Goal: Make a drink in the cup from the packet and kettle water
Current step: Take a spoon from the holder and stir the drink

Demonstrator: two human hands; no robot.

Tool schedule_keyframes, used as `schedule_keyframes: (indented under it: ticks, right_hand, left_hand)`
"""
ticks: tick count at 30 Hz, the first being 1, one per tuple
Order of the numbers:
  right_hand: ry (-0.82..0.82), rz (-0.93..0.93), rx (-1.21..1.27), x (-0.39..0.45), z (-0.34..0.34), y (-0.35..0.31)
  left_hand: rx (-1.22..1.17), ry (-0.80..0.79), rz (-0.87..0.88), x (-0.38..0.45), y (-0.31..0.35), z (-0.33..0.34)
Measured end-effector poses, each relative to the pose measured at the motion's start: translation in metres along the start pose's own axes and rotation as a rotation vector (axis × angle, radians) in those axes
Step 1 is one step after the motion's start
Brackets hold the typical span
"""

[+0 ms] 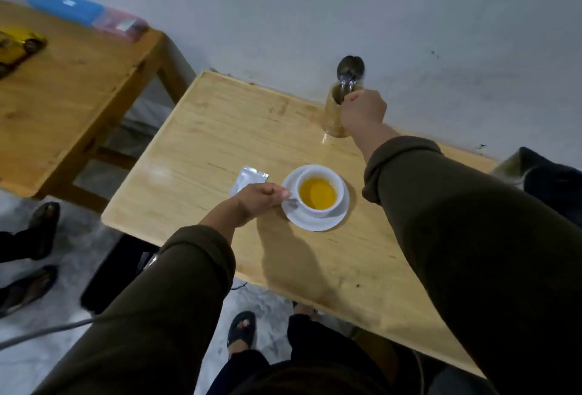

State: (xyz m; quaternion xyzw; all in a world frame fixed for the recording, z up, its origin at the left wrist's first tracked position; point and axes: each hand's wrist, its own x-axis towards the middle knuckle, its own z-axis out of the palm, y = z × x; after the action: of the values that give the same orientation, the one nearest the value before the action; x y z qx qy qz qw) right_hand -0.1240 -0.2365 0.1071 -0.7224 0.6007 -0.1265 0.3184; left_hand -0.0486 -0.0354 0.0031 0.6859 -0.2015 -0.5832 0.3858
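Note:
A white cup [337, 186] holding yellow-orange liquid stands on a white saucer [315, 224] in the middle of the small wooden table [220, 130]. My left hand [261, 198] pinches the cup's handle on its left side. A torn silver packet [248, 178] lies flat just behind that hand. My right hand [363, 111] reaches to the table's back edge, where a tan holder [332, 111] stands by the wall. Its fingers are closed on the stem of a metal spoon [350, 66] that sticks bowl-up out of the holder. A dark object at the far right [554, 180] may be the kettle.
A second wooden table [63, 95] stands to the left with a blue box [64, 6], a pink case [121, 23] and a yellow object [19, 45]. Another person's feet [41, 231] are on the floor at left. A grey cable [47, 328] crosses low left.

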Motion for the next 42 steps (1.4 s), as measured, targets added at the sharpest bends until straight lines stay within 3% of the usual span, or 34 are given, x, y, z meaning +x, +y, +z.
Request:
schedule_keyframes:
  ticks: [12,24,28,33,42]
  right_hand:
    - [-0.04,0.108,-0.068,0.058,0.026,0.003]
    - [0.057,0.092,-0.248,0.078,0.04,0.0]
    - [0.091,0.107,-0.144,0.077,0.04,0.003]
    - [0.138,-0.021,-0.149,0.069,0.032,-0.005]
    - [0.317,-0.108,0.141,0.045,-0.006,-0.021]
  left_hand:
    - [-0.228,-0.041,-0.155,0.005,0.002,-0.003]
    - [-0.282,0.018,-0.171,0.004,0.003,0.0]
    - [-0.264,0.032,-0.162,0.004,0.004,0.001]
    - [-0.23,0.044,-0.135,0.004,0.004,0.002]
    - [-0.005,0.145,-0.022,0.0,0.004,0.004]
